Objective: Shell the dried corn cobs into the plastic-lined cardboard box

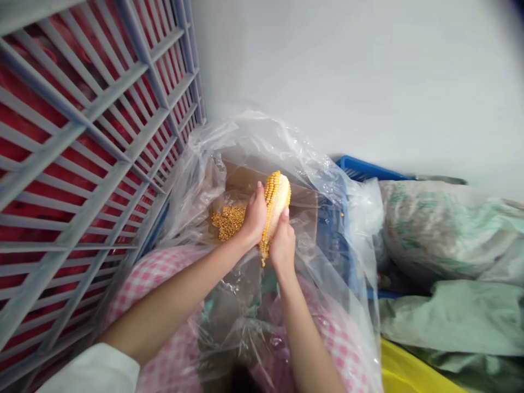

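Half-bared corn cob gripped between two hands over crumpled plastic

In the head view, the corn cob sits near the middle, tilted, its top end leaning away and to the right. A pale bare strip runs along it, with rows of yellow kernels on both sides. The left hand is closed on its left side, thumb pointing up along the kernels. The right hand is closed on the lower right side, thumb pressed at the edge of the bare strip. The fingers behind the cob are hidden, so how firmly they wrap it I cannot tell.

A clear plastic sheet spreads around and below the hands. A heap of loose kernels lies just left of the left hand, near brown cardboard. One stray kernel shows well to the right, by the blue basket.

Thumb pressure across the rows could send kernels flying past the plastic. The smooth bare strip might let the cob twist if one hand loosens. The sheet looks slack over the pink checked cloth; a shifting leg could tug it and scatter the heap.
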`<state>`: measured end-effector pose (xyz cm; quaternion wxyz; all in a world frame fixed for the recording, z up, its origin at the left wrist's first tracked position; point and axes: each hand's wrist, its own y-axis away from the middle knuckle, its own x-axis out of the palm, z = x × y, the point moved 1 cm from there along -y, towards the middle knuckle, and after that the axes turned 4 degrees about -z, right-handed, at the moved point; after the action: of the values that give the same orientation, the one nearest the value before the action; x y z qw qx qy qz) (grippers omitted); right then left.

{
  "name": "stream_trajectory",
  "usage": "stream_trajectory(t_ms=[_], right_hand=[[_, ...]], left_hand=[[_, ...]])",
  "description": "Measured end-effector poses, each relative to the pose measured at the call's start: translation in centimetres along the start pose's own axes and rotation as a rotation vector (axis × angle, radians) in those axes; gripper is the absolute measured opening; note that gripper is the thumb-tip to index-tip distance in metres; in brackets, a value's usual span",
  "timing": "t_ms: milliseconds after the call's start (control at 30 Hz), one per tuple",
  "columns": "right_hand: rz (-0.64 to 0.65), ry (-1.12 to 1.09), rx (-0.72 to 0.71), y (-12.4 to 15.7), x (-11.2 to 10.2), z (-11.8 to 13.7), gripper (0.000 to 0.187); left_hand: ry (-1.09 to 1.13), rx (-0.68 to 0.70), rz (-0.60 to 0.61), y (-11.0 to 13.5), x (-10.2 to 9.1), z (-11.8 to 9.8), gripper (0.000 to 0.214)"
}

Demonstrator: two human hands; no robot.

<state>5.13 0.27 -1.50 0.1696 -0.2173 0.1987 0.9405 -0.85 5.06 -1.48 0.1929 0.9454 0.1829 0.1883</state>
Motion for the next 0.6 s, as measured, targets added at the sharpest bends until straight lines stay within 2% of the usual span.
stream_trajectory(t_ms=[100,233,300,367,467,533,600], right_hand=[[0.068,-0.218,0.021,-0.5,-0.4,0.1,0.076],[0.363,-0.4,0.108,-0.4,-1.7,1.1,0.082],[0.414,-0.427,0.142,0.0,-2.2,1.4,0.081],[0.372,-0.439,0.115,0.3,-2.3,1.4,0.077],[0.215,-0.412,0.024,0.4,-1.7,0.9,0.073],[0.126,-0.352,-0.021,0.3,-1.1,0.4,0.075],[0.093,-0.243,-0.077,0.1,-0.6,0.2,0.08]], left_hand=[[0.069,-0.048,0.042,0.2,0.4,-0.5,0.049],[0.158,-0.158,0.136,0.1,0.3,-2.0,0.055],[0.185,-0.196,0.152,0.0,0.1,-2.5,0.058],[0.19,-0.201,0.147,0.0,0.1,-2.5,0.058],[0.156,-0.165,0.143,0.3,0.3,-1.8,0.057],[0.114,-0.097,0.123,0.6,0.5,-1.2,0.054],[0.059,0.005,0.071,1.0,0.5,-0.8,0.049]])
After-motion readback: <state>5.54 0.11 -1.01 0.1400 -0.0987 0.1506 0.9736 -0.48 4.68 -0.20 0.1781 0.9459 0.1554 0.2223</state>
